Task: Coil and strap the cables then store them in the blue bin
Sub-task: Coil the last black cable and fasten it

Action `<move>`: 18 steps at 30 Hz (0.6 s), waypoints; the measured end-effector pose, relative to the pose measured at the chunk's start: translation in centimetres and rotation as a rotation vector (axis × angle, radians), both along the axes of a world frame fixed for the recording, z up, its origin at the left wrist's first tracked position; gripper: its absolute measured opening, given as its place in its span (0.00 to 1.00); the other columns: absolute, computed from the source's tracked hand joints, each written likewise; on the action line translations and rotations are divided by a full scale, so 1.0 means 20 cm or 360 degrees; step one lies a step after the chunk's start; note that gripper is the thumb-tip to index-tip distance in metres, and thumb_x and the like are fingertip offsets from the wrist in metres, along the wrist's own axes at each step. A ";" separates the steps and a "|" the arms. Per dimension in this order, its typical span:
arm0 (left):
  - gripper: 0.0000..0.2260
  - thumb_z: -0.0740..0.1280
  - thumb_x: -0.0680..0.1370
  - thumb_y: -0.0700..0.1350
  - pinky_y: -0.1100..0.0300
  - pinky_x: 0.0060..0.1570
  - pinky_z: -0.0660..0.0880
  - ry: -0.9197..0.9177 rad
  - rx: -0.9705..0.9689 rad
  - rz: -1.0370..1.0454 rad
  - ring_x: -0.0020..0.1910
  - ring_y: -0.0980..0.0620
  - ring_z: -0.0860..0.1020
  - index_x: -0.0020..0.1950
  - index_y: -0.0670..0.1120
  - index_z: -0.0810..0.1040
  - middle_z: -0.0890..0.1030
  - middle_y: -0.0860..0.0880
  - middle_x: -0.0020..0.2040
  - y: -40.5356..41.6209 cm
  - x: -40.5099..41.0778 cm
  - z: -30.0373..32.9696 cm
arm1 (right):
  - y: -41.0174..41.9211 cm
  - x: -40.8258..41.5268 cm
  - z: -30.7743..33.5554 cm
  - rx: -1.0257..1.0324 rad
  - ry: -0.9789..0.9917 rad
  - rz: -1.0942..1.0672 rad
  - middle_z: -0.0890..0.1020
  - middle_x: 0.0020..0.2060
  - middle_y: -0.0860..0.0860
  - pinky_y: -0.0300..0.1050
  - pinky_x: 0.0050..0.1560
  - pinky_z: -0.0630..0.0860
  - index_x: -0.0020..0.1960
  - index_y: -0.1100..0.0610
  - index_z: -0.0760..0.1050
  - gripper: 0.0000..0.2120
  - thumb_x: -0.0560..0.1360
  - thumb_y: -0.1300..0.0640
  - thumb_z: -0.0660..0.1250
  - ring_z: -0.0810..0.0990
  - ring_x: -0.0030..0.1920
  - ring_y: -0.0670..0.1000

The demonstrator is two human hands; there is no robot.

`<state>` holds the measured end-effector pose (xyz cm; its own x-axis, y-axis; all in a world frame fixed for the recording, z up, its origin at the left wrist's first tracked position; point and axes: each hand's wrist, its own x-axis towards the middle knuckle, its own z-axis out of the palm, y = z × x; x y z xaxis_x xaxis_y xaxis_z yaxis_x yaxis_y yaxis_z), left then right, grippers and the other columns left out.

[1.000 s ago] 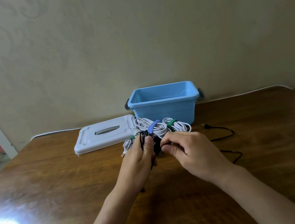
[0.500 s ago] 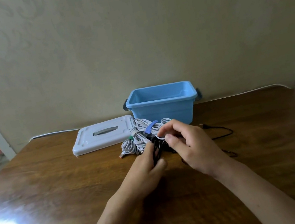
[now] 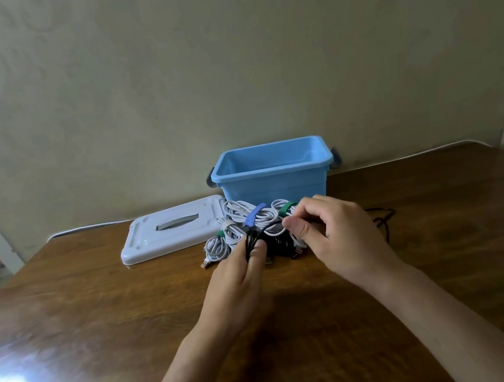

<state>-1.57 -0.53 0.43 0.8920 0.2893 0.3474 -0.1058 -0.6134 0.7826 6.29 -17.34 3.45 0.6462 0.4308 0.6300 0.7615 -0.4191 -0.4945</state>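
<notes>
1. Now coiling: left hand (image 3: 240, 269) grips a bunch of black cable (image 3: 254, 240) loops, fingers (image 3: 256, 252) curled round them, just off the bench (image 3: 98, 316).
2. Right hand (image 3: 338, 236) pinches a strand between thumb and forefinger, just right of the left fingers; which strand, black or white, I cannot tell.
3. White cables (image 3: 242, 222), coiled and strapped blue and green, lie directly beyond the fingers, touching the blue bin (image 3: 273, 184). The bin is open; its white lid (image 3: 171, 234) lies beyond and left of the left fingers.
4. Loose black tail (image 3: 382, 219) trails on the bench, right of the right fingers.
5. To do it well, likely: keep the left grip firm so loops stay even, feed the tail in same-size turns, and avoid snagging the white bundle. Strap before letting go.
</notes>
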 end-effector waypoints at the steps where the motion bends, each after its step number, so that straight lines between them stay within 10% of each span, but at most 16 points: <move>1: 0.15 0.56 0.85 0.54 0.46 0.34 0.68 -0.0035 -0.0046 0.0010 0.29 0.56 0.71 0.38 0.55 0.69 0.75 0.57 0.29 0.00 0.00 0.00 | 0.01 0.00 0.00 0.0020 0.0034 0.0068 0.77 0.39 0.41 0.33 0.37 0.69 0.48 0.50 0.80 0.11 0.81 0.45 0.63 0.77 0.40 0.41; 18: 0.11 0.60 0.78 0.58 0.70 0.47 0.74 -0.0291 -0.0028 -0.0083 0.49 0.64 0.81 0.57 0.60 0.78 0.83 0.64 0.49 -0.05 -0.02 0.01 | 0.09 -0.07 -0.09 -0.0218 0.0163 0.0197 0.86 0.45 0.46 0.45 0.45 0.78 0.56 0.49 0.83 0.09 0.81 0.53 0.65 0.83 0.46 0.47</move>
<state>-2.02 -1.62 0.57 0.8285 0.2515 0.5004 -0.2787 -0.5898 0.7579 4.84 -15.52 1.74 0.6408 0.5877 0.4939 0.7599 -0.3941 -0.5169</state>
